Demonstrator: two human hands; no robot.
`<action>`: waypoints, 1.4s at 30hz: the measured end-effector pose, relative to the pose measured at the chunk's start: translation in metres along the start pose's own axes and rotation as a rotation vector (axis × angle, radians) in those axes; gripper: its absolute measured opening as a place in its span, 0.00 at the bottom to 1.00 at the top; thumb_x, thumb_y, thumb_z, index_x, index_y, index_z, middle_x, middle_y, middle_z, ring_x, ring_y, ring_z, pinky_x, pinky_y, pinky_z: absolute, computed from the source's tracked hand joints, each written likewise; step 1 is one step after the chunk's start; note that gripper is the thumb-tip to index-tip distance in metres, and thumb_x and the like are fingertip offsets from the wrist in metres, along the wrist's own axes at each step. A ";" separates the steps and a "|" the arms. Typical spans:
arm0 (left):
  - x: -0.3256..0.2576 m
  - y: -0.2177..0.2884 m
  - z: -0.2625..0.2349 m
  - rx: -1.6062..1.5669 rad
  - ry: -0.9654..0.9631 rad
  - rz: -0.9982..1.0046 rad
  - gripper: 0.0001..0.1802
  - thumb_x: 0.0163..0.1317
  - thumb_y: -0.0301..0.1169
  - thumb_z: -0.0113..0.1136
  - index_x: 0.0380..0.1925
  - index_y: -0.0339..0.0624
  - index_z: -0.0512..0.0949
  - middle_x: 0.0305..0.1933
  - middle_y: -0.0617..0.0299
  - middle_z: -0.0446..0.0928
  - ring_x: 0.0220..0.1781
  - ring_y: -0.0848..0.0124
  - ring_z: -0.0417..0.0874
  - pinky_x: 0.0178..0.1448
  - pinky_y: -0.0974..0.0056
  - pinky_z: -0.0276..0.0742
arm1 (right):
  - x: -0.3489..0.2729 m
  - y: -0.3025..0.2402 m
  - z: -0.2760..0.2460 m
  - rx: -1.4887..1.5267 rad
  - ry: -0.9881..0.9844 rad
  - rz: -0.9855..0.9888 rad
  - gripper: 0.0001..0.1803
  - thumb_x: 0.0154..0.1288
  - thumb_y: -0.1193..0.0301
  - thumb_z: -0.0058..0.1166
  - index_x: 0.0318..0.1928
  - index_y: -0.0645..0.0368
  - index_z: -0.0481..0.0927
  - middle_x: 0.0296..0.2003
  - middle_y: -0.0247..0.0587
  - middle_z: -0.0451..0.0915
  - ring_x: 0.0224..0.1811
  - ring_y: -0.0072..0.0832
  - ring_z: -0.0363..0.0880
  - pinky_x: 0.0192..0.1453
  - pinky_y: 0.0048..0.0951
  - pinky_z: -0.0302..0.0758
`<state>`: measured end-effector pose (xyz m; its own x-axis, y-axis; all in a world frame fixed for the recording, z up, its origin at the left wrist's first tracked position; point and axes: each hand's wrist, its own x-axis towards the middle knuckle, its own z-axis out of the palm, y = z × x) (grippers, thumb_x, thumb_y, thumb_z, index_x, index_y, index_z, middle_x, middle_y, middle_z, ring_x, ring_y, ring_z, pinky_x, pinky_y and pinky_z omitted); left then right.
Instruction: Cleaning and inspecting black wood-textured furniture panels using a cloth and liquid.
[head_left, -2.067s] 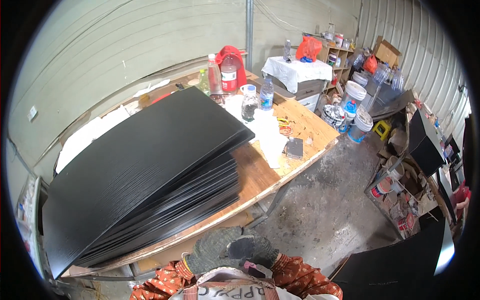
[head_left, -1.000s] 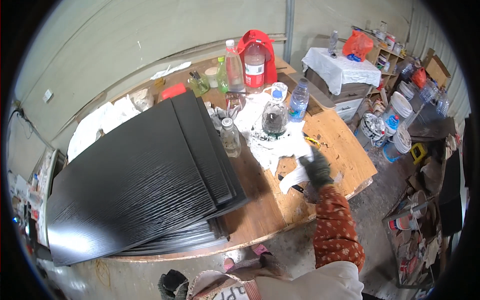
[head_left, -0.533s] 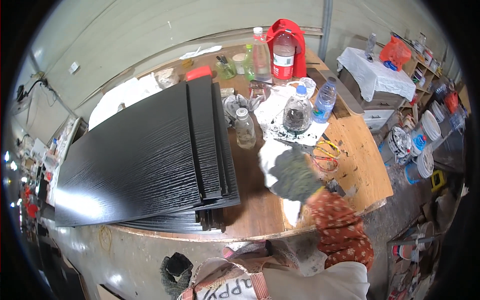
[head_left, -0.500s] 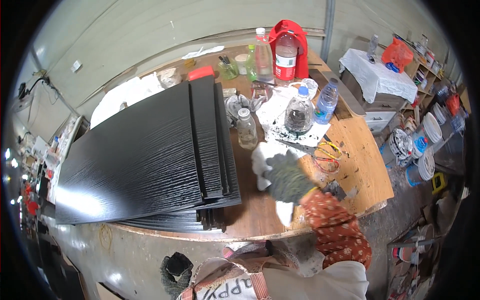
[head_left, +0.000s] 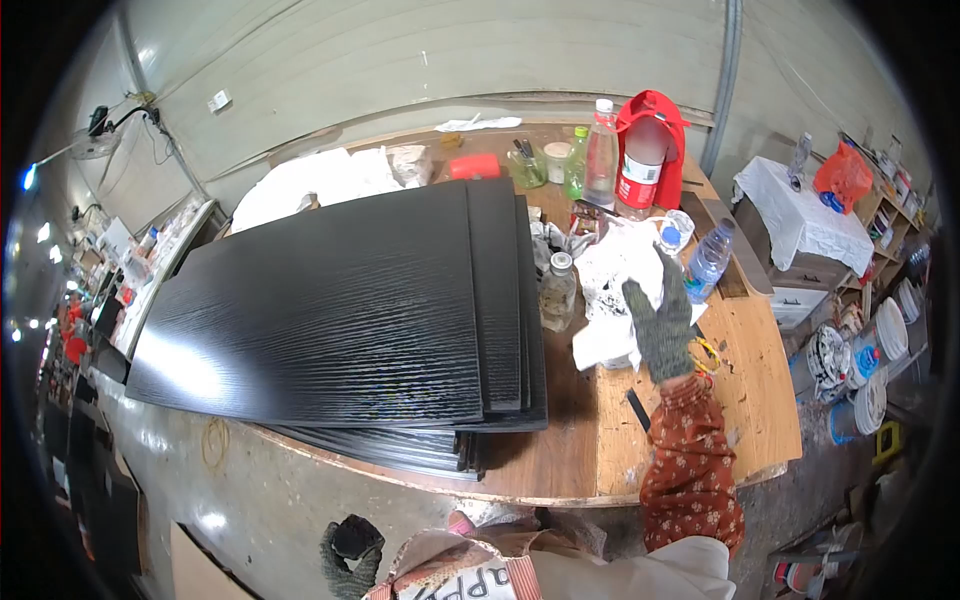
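My right hand (head_left: 662, 320), in a dark green knit glove, reaches over the worktable. Its thumb and fingers lie on either side of a clear plastic bottle with a blue cap (head_left: 670, 237), mostly covered by the glove. Against the wrist side lies a crumpled white rag (head_left: 605, 343); whether the hand touches it I cannot tell. White paper spotted with black (head_left: 610, 270) spreads beside the bottle. Scissors show only their yellow handle (head_left: 706, 352) behind the wrist. My left hand (head_left: 352, 555), also gloved, hangs below the table edge with loosely curled fingers and nothing visible in it.
Glossy black panels (head_left: 330, 310) are stacked at the table's left. A small glass jar (head_left: 558, 292), a labelled water bottle (head_left: 708, 260) and a large red-labelled bottle (head_left: 640, 178) stand nearby. Buckets (head_left: 868, 400) sit on the floor at right.
My right hand has left the bare tabletop near the panels and reached farther right and away, onto the blue-capped bottle. The view has shifted, so everything sits lower and farther right.
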<state>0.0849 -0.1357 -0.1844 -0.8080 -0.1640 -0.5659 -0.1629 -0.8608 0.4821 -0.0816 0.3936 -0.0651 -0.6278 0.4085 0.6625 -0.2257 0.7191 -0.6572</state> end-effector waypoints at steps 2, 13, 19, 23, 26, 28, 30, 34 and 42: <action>-0.004 0.007 -0.010 -0.014 0.012 0.026 0.22 0.63 0.42 0.55 0.50 0.39 0.74 0.48 0.52 0.78 0.50 0.56 0.79 0.55 0.48 0.77 | 0.032 -0.043 0.024 0.197 -0.145 0.099 0.32 0.58 0.71 0.58 0.64 0.59 0.64 0.59 0.50 0.70 0.62 0.40 0.68 0.66 0.35 0.64; -0.033 -0.030 -0.005 0.891 -0.020 0.753 0.43 0.41 0.13 0.70 0.61 0.39 0.64 0.55 0.50 0.73 0.53 0.60 0.77 0.55 0.55 0.79 | 0.062 -0.044 0.097 -0.791 -0.708 -0.444 0.21 0.49 0.65 0.60 0.46 0.58 0.80 0.50 0.46 0.75 0.51 0.41 0.76 0.50 0.39 0.76; -0.032 -0.034 0.021 1.023 0.008 0.766 0.44 0.36 0.19 0.77 0.59 0.40 0.68 0.53 0.58 0.75 0.54 0.69 0.75 0.60 0.64 0.70 | 0.070 -0.064 0.085 -0.805 -0.854 -0.257 0.18 0.51 0.66 0.59 0.44 0.57 0.81 0.48 0.47 0.77 0.50 0.42 0.77 0.51 0.40 0.75; -0.008 -0.030 -0.007 0.784 0.006 0.582 0.43 0.37 0.23 0.77 0.58 0.38 0.68 0.53 0.57 0.75 0.54 0.68 0.75 0.61 0.63 0.69 | 0.061 -0.053 0.070 -0.637 -0.834 -0.244 0.19 0.52 0.69 0.57 0.47 0.52 0.78 0.45 0.50 0.76 0.50 0.44 0.76 0.52 0.41 0.73; -0.020 -0.031 0.010 0.929 -0.031 0.759 0.42 0.38 0.27 0.78 0.57 0.36 0.69 0.53 0.55 0.75 0.55 0.67 0.75 0.61 0.63 0.69 | 0.037 -0.025 0.043 -0.325 -0.638 -0.106 0.22 0.49 0.63 0.64 0.47 0.51 0.78 0.40 0.47 0.76 0.47 0.47 0.74 0.54 0.42 0.69; -0.021 -0.026 0.019 1.139 -0.120 0.864 0.41 0.40 0.29 0.77 0.56 0.35 0.69 0.53 0.54 0.76 0.55 0.66 0.76 0.61 0.62 0.69 | 0.011 -0.007 0.018 -0.235 -0.348 -0.076 0.22 0.50 0.64 0.64 0.47 0.53 0.78 0.42 0.46 0.78 0.46 0.43 0.77 0.52 0.39 0.72; -0.021 -0.027 0.026 1.108 -0.125 0.808 0.41 0.39 0.30 0.77 0.56 0.35 0.69 0.53 0.53 0.76 0.55 0.65 0.76 0.61 0.62 0.68 | -0.018 -0.011 -0.010 0.031 -0.183 0.361 0.22 0.56 0.64 0.62 0.50 0.56 0.76 0.45 0.42 0.79 0.44 0.35 0.80 0.47 0.34 0.76; -0.015 -0.023 0.027 1.079 -0.126 0.795 0.41 0.39 0.32 0.78 0.56 0.35 0.69 0.53 0.52 0.76 0.55 0.64 0.76 0.61 0.60 0.69 | -0.105 0.009 -0.051 0.955 0.118 0.784 0.24 0.67 0.61 0.51 0.56 0.65 0.68 0.44 0.43 0.80 0.38 0.29 0.80 0.41 0.27 0.79; -0.018 -0.017 0.071 1.472 -0.264 0.874 0.42 0.37 0.38 0.78 0.55 0.38 0.71 0.54 0.51 0.76 0.56 0.58 0.77 0.60 0.58 0.71 | -0.127 0.044 -0.060 1.620 0.381 0.854 0.09 0.65 0.62 0.49 0.36 0.52 0.70 0.27 0.31 0.68 0.31 0.26 0.69 0.35 0.34 0.68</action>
